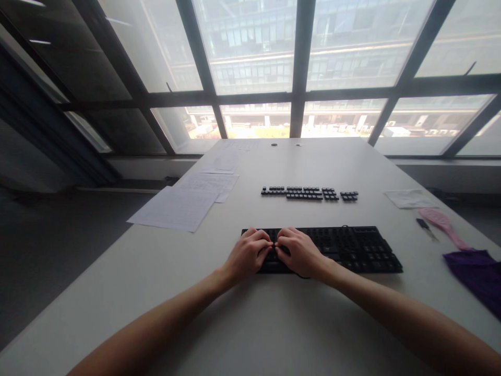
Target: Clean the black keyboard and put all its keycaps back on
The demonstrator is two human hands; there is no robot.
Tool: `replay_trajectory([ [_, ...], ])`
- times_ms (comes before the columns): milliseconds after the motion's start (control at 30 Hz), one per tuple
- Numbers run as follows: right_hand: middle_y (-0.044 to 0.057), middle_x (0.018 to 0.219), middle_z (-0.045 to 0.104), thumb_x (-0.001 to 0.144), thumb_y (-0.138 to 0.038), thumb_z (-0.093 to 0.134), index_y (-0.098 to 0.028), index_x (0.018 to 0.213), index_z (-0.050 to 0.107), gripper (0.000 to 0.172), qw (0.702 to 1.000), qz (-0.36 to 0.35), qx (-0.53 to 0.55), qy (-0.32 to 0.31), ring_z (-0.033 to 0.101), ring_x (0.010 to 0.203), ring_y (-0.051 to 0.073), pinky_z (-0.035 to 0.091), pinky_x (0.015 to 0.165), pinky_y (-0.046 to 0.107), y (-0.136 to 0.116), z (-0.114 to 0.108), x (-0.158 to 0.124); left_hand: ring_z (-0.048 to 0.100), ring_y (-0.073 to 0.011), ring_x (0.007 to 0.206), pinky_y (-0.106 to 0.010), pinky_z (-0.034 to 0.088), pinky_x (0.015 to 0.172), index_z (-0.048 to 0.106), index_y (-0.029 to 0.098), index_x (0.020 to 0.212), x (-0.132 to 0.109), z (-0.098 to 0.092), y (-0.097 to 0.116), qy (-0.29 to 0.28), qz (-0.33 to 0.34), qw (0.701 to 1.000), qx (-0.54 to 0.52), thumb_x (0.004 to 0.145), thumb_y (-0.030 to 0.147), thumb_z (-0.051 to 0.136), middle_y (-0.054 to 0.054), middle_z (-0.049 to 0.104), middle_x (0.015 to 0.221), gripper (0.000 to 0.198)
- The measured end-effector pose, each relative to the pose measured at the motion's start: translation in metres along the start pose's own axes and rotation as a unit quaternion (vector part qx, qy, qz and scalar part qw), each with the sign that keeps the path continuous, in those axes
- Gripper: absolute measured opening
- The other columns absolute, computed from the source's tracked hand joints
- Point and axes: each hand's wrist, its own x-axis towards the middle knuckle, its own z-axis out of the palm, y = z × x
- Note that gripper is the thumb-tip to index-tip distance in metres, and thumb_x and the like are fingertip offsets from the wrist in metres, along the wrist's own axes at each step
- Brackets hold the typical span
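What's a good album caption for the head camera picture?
Left hand and right hand at the keyboard, with keycaps in rows beyond it on the table.

Has a bare left hand (246,256) toward the left end of the keyboard (370,250), and a bare right hand (299,253) nearer its middle. Shows slender fingers (263,235) on both, with rounded knuckles and smooth backs; carries thumbs on the inner sides. Narrows to slim wrists: to the left, just outside the keyboard's near corner; to the right, by its near edge. Broadens from there into two long, smooth forearms, the left one (172,316) and the right one (391,308) on the near side of the keyboard, uncovered along the whole visible length. Tapers evenly, with softly curved outlines, thickest farthest from the keyboard. Leaves fingernails too small and blurred to make out.
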Motion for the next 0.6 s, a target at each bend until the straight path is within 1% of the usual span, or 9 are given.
replay_trajectory([
  [67, 0.004, 0.093, 0.069, 0.091, -0.019, 0.063, -0.021, 0.087, 0.069, 0.007, 1.0, 0.009, 0.023, 0.0, 0.062, 0.09, 0.02, 0.049, 0.083, 0.032, 0.004, -0.004, 0.0, 0.059, -0.021, 0.094, -0.037, 0.049, 0.091, 0.075, 0.022, 0.089, 0.005, -0.005, -0.001, -0.011, -0.009, 1.0, -0.017, 0.097, 0.021, 0.059, -0.004, 0.073, 0.098, 0.017],
  [133, 0.003, 0.092, 0.069, 0.092, -0.017, 0.062, -0.022, 0.093, 0.07, 0.009, 0.998, 0.039, 0.038, 0.022, 0.062, 0.086, 0.019, 0.049, 0.08, 0.031, 0.017, -0.011, 0.005, 0.061, -0.0202, 0.095, -0.037, 0.049, 0.093, 0.075, 0.023, 0.093, 0.017, -0.011, -0.005, -0.006, -0.014, 0.999, -0.035, 0.097, 0.023, 0.059, -0.003, 0.073, 0.098, 0.016],
  [200, 0.004, 0.094, 0.07, 0.091, -0.016, 0.061, -0.021, 0.097, 0.071, 0.012, 0.994, 0.092, 0.021, 0.059, 0.063, 0.084, 0.019, 0.048, 0.078, 0.03, 0.037, -0.019, 0.015, 0.063, -0.0202, 0.097, -0.037, 0.047, 0.096, 0.076, 0.023, 0.099, 0.036, -0.013, -0.012, 0.02, -0.017, 0.999, -0.04, 0.096, 0.024, 0.061, -0.003, 0.074, 0.1, 0.015],
  [267, 0.006, 0.1, 0.07, 0.091, -0.017, 0.062, -0.02, 0.1, 0.074, 0.015, 0.986, 0.142, -0.03, 0.083, 0.064, 0.089, 0.021, 0.047, 0.081, 0.032, 0.063, -0.027, 0.032, 0.065, -0.021, 0.097, -0.039, 0.047, 0.099, 0.076, 0.022, 0.103, 0.064, -0.009, -0.024, 0.047, -0.02, 0.998, -0.026, 0.095, 0.024, 0.063, -0.004, 0.075, 0.102, 0.016],
  [300, 0.008, 0.104, 0.07, 0.092, -0.017, 0.062, -0.019, 0.103, 0.074, 0.017, 0.982, 0.156, -0.06, 0.087, 0.063, 0.094, 0.022, 0.047, 0.084, 0.032, 0.075, -0.031, 0.041, 0.065, -0.0213, 0.096, -0.039, 0.047, 0.099, 0.077, 0.021, 0.102, 0.079, -0.006, -0.03, 0.053, -0.024, 0.998, -0.014, 0.094, 0.024, 0.064, -0.004, 0.075, 0.101, 0.016],
  [367, 0.01, 0.109, 0.069, 0.093, -0.017, 0.06, -0.018, 0.108, 0.075, 0.021, 0.976, 0.167, -0.121, 0.072, 0.061, 0.104, 0.025, 0.045, 0.09, 0.033, 0.098, -0.036, 0.06, 0.064, -0.0219, 0.097, -0.039, 0.047, 0.099, 0.078, 0.019, 0.104, 0.112, 0.006, -0.043, 0.044, -0.038, 0.998, 0.018, 0.093, 0.024, 0.066, -0.006, 0.075, 0.102, 0.017],
  [467, 0.013, 0.111, 0.067, 0.095, -0.016, 0.057, -0.017, 0.107, 0.077, 0.022, 0.968, 0.159, -0.195, 0.023, 0.058, 0.108, 0.027, 0.044, 0.091, 0.034, 0.12, -0.037, 0.083, 0.063, -0.023, 0.102, -0.038, 0.047, 0.1, 0.078, 0.021, 0.107, 0.155, 0.026, -0.057, 0.003, -0.056, 0.995, 0.083, 0.092, 0.023, 0.067, -0.007, 0.074, 0.108, 0.019],
  [533, 0.014, 0.109, 0.067, 0.095, -0.016, 0.058, -0.017, 0.102, 0.078, 0.021, 0.966, 0.147, -0.215, 0.005, 0.056, 0.106, 0.028, 0.043, 0.089, 0.035, 0.127, -0.036, 0.093, 0.061, -0.0245, 0.104, -0.038, 0.048, 0.097, 0.08, 0.022, 0.104, 0.174, 0.039, -0.062, -0.015, -0.059, 0.992, 0.107, 0.091, 0.022, 0.067, -0.008, 0.073, 0.108, 0.018],
  [600, 0.015, 0.108, 0.067, 0.095, -0.017, 0.06, -0.016, 0.097, 0.078, 0.019, 0.966, 0.138, -0.218, 0.0, 0.055, 0.105, 0.029, 0.042, 0.088, 0.036, 0.131, -0.033, 0.098, 0.06, -0.0258, 0.103, -0.037, 0.049, 0.093, 0.081, 0.022, 0.098, 0.184, 0.05, -0.065, -0.025, -0.057, 0.991, 0.117, 0.091, 0.022, 0.067, -0.009, 0.072, 0.103, 0.016],
])
